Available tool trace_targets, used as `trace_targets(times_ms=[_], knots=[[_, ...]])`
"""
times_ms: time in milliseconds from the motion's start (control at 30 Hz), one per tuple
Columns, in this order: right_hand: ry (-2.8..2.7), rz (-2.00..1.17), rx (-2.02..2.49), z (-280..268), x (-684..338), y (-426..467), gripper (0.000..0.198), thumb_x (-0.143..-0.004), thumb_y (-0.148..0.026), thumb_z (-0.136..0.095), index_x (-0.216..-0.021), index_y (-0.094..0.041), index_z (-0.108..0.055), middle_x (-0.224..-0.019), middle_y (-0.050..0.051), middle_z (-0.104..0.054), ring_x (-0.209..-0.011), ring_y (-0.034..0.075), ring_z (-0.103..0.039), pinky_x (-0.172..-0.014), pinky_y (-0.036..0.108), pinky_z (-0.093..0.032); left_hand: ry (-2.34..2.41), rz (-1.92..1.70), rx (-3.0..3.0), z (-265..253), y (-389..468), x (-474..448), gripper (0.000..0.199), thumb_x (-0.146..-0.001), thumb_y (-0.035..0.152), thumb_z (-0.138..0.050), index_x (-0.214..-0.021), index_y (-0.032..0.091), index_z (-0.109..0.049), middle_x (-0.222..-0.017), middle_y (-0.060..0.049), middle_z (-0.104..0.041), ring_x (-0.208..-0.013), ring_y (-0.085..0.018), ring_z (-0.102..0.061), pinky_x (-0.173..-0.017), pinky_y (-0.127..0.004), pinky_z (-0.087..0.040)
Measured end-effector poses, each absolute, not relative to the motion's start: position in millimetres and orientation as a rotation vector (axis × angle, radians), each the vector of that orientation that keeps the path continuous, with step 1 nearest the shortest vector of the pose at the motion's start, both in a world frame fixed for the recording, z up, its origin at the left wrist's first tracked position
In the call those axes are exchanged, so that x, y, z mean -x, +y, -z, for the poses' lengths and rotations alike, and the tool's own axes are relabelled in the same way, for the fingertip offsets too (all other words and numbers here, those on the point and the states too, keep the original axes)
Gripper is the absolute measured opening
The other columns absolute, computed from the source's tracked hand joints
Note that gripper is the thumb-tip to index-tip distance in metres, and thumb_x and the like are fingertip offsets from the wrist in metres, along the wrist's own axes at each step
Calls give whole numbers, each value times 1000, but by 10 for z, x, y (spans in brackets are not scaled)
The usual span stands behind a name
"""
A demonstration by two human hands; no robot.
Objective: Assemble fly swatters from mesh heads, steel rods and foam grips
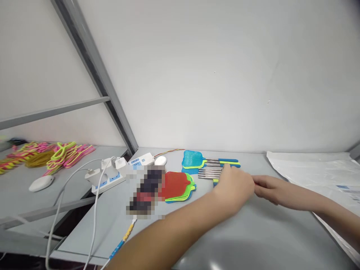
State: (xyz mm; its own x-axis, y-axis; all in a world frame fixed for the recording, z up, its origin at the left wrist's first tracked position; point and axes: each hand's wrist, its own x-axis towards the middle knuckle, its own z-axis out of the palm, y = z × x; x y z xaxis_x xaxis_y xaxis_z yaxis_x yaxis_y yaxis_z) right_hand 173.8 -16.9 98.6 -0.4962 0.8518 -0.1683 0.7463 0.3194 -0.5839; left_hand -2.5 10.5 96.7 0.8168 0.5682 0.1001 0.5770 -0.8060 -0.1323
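Observation:
My left hand (234, 187) is closed over a row of metal rods (209, 173) with coloured handles (215, 182), mostly hidden beneath it. Beside its knuckles, my right hand (270, 189) has its fingers pressed together at a small red end that barely shows. To the left lies a stack of fly swatter heads (176, 185), red on top with green and blue below. Behind my left hand, blue and yellow-green fly swatters (192, 159) lie with their rods and handles pointing right.
A blurred-out dark object (147, 191) with a cable lies left of the swatter heads. White power strips (142, 160) with plugs and a round white device (160, 161) stand behind it. Plastic sheeting (303, 165) covers the right side. Coloured cords (67, 153) lie on the left table.

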Motion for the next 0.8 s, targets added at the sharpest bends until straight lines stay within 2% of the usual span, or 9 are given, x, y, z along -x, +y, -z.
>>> trace_targets(times_ms=[67,167,267,367,500,633,800], knots=[[-2381,-996,1448,-968,-1763,-193,42,-98,-45,-26,-89,-22,-60,-76,3,-63,-58,13,-55,-48,23,-40,-856,69,2879,-929,103,17,4,-82,12,-59,-82,13,-62,-77,-9,-65,-72,-23,-63,-61,-33,-39],[-2436,-906,1397,-865,-1735,-316,40,-98,-44,-28,-86,-22,-59,-75,3,-63,-65,15,-58,-55,24,-44,-844,102,2898,-812,-37,141,10,-85,12,-53,-88,14,-61,-76,-7,-65,-66,-21,-63,-51,-29,-37],[-2491,-838,1360,-779,-1606,-524,33,-99,-41,-31,-83,-24,-54,-74,0,-65,-65,16,-60,-59,26,-43,-866,177,2918,-733,-288,338,9,-80,11,-55,-85,16,-60,-74,-6,-63,-59,-20,-62,-45,-28,-34],[-2533,-719,1360,-743,-1451,-700,28,-100,-38,-32,-85,-25,-52,-79,0,-68,-65,16,-61,-60,27,-40,-962,21,2978,-803,-489,509,13,-74,8,-58,-84,17,-59,-70,-3,-63,-52,-20,-60,-42,-28,-31],[-2659,-298,1316,-672,-1383,-798,26,-99,-32,-35,-79,-24,-50,-74,-1,-66,-61,16,-60,-54,28,-33,-1032,11,3083,-1000,-587,670,8,-82,16,-52,-78,20,-58,-58,-1,-58,-43,-18,-54,-39,-27,-24],[-2742,204,1183,-585,-1421,-880,18,-95,-25,-40,-79,-24,-48,-69,-2,-60,-54,16,-53,-48,30,-24,-1151,-56,3302,-1142,-617,762,29,-92,33,-39,-69,21,-55,-52,0,-52,-41,-16,-47,-38,-26,-23],[-2732,532,1038,-606,-1367,-1040,15,-92,-18,-37,-84,-24,-48,-68,0,-55,-53,18,-48,-48,32,-22,-1181,-285,3617,-1293,-637,694,35,-93,32,-34,-61,22,-41,-50,4,-42,-41,-12,-37,-40,-24,-25]])
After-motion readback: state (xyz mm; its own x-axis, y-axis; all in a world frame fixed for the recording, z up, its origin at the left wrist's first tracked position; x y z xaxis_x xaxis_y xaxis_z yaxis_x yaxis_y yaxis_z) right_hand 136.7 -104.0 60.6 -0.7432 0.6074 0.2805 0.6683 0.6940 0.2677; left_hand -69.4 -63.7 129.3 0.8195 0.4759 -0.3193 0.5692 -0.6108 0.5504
